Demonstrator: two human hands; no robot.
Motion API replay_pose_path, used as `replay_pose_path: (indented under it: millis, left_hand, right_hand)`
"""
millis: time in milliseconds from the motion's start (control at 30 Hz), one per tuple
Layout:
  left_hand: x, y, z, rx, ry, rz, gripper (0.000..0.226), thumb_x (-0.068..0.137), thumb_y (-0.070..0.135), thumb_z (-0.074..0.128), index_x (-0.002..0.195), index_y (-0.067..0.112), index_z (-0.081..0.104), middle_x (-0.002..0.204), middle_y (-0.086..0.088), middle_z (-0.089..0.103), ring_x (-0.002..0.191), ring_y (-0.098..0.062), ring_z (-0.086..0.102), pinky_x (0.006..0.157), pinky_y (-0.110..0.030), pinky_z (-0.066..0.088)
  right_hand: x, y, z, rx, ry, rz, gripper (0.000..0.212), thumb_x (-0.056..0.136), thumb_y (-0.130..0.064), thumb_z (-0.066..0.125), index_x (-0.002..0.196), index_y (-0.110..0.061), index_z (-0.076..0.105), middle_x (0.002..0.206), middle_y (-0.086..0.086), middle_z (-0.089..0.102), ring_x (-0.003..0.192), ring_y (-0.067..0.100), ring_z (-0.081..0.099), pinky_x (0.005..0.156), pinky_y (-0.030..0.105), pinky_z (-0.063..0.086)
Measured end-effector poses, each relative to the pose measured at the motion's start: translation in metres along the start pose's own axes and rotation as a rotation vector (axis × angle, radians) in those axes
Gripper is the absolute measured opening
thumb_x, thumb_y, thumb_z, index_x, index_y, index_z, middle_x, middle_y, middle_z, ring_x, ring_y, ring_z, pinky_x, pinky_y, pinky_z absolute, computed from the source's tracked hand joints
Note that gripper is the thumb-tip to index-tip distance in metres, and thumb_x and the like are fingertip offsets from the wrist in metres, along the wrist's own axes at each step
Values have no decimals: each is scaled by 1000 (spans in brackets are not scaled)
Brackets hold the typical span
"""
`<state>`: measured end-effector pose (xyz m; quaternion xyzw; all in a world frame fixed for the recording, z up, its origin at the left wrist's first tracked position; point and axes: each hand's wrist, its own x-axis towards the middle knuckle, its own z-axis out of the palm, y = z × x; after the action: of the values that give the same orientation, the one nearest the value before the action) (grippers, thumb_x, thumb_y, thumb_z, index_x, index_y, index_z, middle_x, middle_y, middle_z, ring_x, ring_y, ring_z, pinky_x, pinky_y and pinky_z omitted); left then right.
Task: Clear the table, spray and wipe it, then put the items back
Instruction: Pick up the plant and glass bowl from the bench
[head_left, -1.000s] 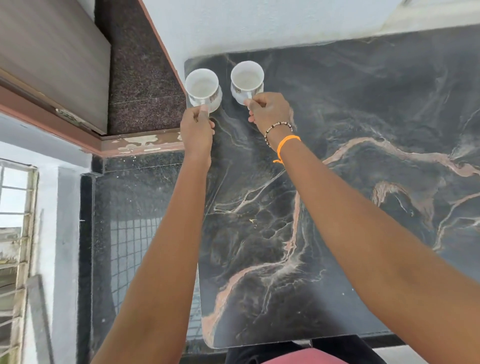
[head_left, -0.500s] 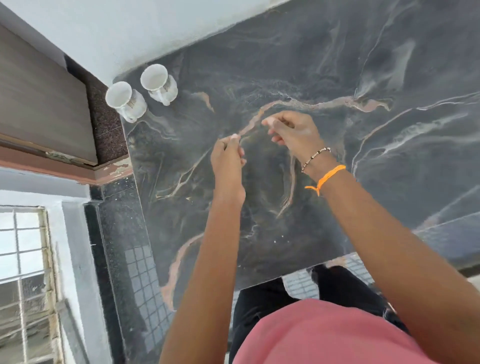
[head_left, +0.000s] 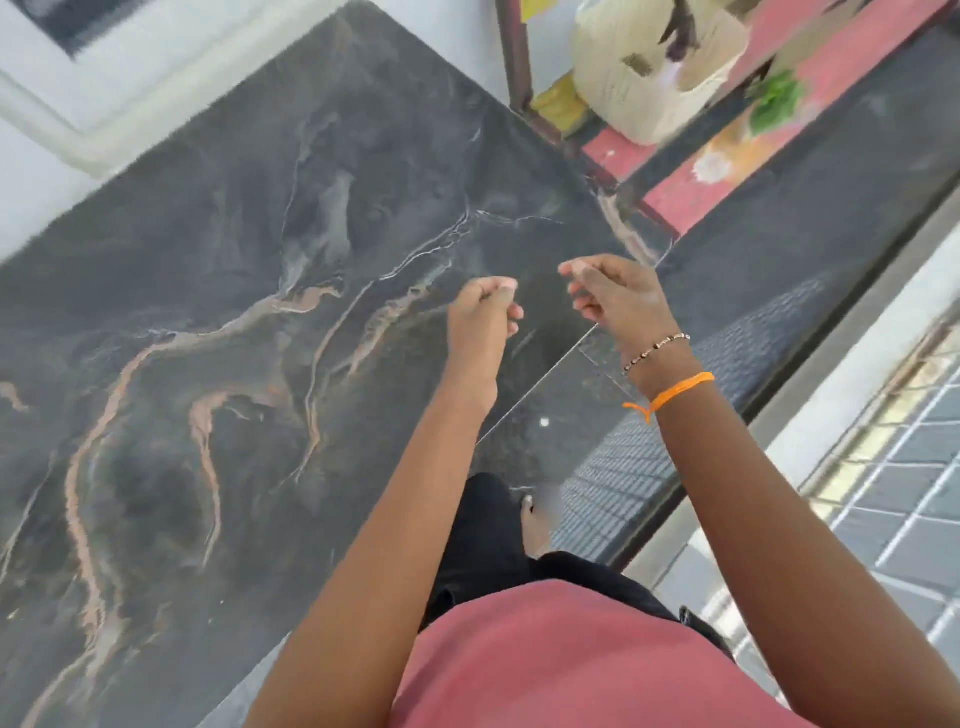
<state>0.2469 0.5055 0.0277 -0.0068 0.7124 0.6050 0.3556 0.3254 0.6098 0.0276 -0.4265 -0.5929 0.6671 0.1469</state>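
The dark marble table (head_left: 218, 291) with pale and copper veins fills the left and middle of the head view. Nothing stands on the part I can see. The two white cups are out of view. My left hand (head_left: 483, 317) hovers over the table's right end with its fingers curled into a loose fist, holding nothing. My right hand (head_left: 615, 299) hangs beside it, a short gap apart, near the table's right corner. Its fingers are loosely bent and it is empty. A beaded bracelet and an orange thread circle the right wrist.
A rust-red metal frame (head_left: 514, 57) rises just past the table's far right corner. Behind it, a cream basket (head_left: 649, 67) and something green (head_left: 776, 101) sit on a red shelf (head_left: 691, 182). Tiled floor (head_left: 909, 519) lies at the right, a white wall (head_left: 104, 93) at the left.
Both hands let go of the two white cups and drew back. The view swung right, so the cups left the frame and the shelf with the basket came in.
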Motion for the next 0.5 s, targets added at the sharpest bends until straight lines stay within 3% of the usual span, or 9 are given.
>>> replay_pose_path:
  millis: [200,300,433,500]
  left_hand:
    - [32,6,114,142,-234,-4,17,92,13,47,78,17,56,60,2,46,55,-8,41,63,-21,39]
    - [62,18,178,177,-314,-10,19,93,12,47,77,16,55,59,1,46,54,-10,40,58,-19,37]
    - [112,37,251,226,-355,-17,19,94,14,46,76,14,54,63,1,49,58,-12,43,66,-26,39]
    - [136,45,283,257,-375,-20,20,94,16,46,75,14,53,65,1,50,61,-12,45,69,-27,41]
  right_hand:
    - [51,-3,-99,68,164,31,22,90,-9,54,73,-18,64,63,-1,53,46,0,46,49,12,35]
    - [92,-12,-148,101,221,39,21,91,-8,53,74,-15,64,64,2,52,42,-1,45,47,12,34]
    - [151,-28,-201,90,270,69,19,93,-5,50,96,6,64,64,5,50,49,4,43,46,9,35]
    - [181,-34,-225,90,298,77,18,93,-4,50,98,5,64,64,4,51,46,1,45,46,9,36]
